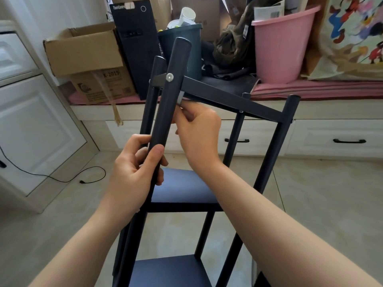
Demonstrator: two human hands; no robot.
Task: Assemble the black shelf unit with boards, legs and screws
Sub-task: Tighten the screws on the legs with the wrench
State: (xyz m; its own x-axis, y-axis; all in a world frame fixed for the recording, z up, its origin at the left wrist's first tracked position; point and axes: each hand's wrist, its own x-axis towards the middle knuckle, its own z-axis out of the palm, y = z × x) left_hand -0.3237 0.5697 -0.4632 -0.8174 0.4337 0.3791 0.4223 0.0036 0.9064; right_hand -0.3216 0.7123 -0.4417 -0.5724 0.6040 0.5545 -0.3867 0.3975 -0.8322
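Home room — white drawers (310, 139), window-seat cushion (310, 88), pink bucket (284, 44), cardboard boxes (89, 59).

Right hand (198, 129) fingertips hidden behind leg (169, 96); bottom board (165, 270) cropped.

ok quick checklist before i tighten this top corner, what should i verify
1. Front leg steadied: ok, left hand grips it below the joint.
2. Screw seated through leg into top board: ok, its head shows on the leg's face.
3. Right hand at the joint: ok, fingers pinch a small metal piece under the board's corner.
4. What that piece is, nut or tool: cannot tell.
5. Far right leg joined to board: ok.
6. Screw fully tight: cannot tell.
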